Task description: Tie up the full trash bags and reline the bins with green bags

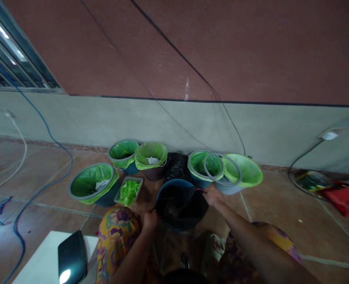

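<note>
Between my knees stands a dark blue bin (174,182) with a black bag (177,207) inside it. My left hand (150,221) is closed at the near left of the bin's rim; its fingertips are hard to make out in the dim light. At the right side of the rim, my right hand (212,196) pinches the bag's edge, where a thin reddish strip shows. A loose grey ring (236,163) rests across the bins just beyond my right hand.
Several bins with green liners stand along the wall, such as a left bin (105,199) and a right bin (251,170). A tray of folded green bags (129,192) sits at left. Nearby are a black bundle (177,165), a lit device (73,256) and a blue cable (41,187).
</note>
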